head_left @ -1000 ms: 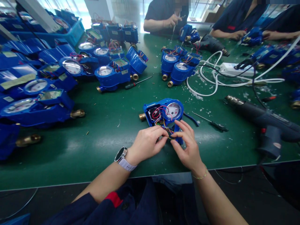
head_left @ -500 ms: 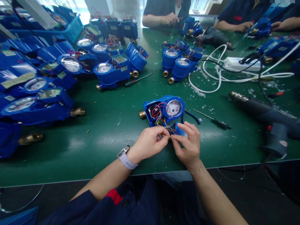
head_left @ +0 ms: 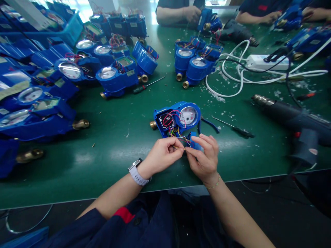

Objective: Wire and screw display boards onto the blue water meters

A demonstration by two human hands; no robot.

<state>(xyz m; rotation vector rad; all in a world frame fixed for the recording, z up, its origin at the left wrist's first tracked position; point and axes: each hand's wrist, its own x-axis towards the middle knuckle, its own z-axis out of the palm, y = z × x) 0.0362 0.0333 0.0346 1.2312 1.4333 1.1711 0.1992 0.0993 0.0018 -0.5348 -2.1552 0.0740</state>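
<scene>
A blue water meter [head_left: 188, 116] lies with its wiring box open in front of me, its round dial facing up and several coloured wires spilling toward my hands. My left hand [head_left: 165, 155] pinches a thin yellow wire [head_left: 178, 147] between thumb and forefinger. Close against it, my right hand [head_left: 204, 155] pinches the wire's end at the same spot, its other fingers raised. A small blue part [head_left: 192, 137] on the wires sits behind my right fingers, which partly hide it. Blue-handled pliers [head_left: 210, 124] lie at the meter's right side, partly covered.
Several more blue meters [head_left: 116, 77] crowd the left, with two [head_left: 199, 69] at centre back. To the right lie a screwdriver [head_left: 240, 131], a heat gun [head_left: 292, 120] and a white power strip [head_left: 269, 62] with looped cable. Across the green table [head_left: 116, 117], co-workers' hands [head_left: 192, 14] handle meters.
The whole view has shifted slightly, so the table's things sit a little further left. Both my hands keep their pinch on the wire, with fingertips brought slightly closer together.
</scene>
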